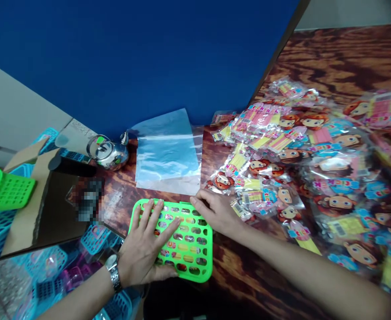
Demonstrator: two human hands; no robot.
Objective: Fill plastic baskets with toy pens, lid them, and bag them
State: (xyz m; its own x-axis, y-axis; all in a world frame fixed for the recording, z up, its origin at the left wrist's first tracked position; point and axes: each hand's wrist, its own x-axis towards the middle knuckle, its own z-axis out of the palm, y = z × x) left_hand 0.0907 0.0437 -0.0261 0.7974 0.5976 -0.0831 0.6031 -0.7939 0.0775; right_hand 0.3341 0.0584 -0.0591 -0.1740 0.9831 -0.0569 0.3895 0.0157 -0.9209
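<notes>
A bright green plastic basket with rows of oval holes lies at the front of the table, and colourful contents show through the holes. My left hand, with a metal watch at the wrist, rests spread on its left part; the thumb lies along the near edge. At the far right corner, the curled fingers of my right hand pinch the rim, their tips partly hidden. Just beyond the basket is a clear plastic bag with a blue sheet look. Packets with doll-face pictures lie close to my right hand.
A large heap of clear-wrapped packets covers the right side. A shiny kettle stands at the back left, near a black cylinder. Green baskets are stacked by a cardboard box. Blue baskets fill the lower left. A blue panel rises behind.
</notes>
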